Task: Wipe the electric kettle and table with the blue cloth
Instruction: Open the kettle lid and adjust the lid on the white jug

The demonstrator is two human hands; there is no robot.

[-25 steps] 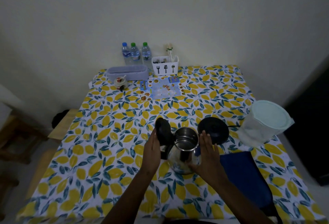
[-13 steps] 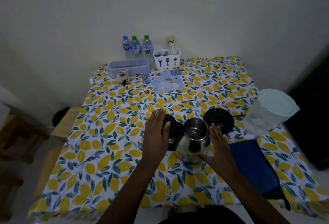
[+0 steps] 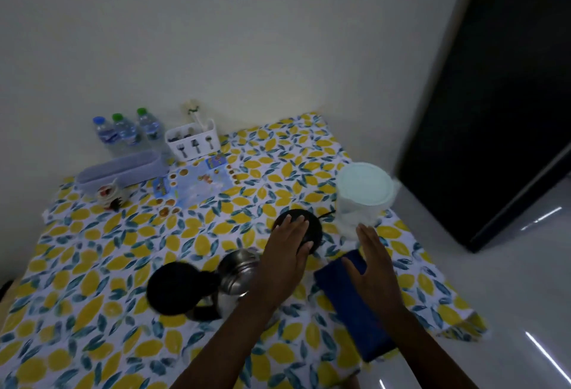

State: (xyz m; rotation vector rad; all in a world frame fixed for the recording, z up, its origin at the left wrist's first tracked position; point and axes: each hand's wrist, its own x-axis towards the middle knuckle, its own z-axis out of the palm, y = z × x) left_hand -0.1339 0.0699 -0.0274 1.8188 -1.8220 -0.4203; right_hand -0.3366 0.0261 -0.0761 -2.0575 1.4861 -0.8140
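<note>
hands (image 3: 327, 258) off kettle (image 3: 238, 277), over cloth (image 3: 352, 302)

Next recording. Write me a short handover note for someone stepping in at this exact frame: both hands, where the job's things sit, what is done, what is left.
Left hand: open, flat, reaching over the black kettle base; holding nothing.
Right hand: open, hovering over the far end of the blue cloth; no grip on it yet.
Electric kettle: off its base, lid flipped open, standing on the table near the front edge, left of the cloth.
The cloth lies folded at the table's right front.
Done: kettle released, nothing visibly wiped.
Left: pick up the cloth, wipe the kettle, then the table.
</note>
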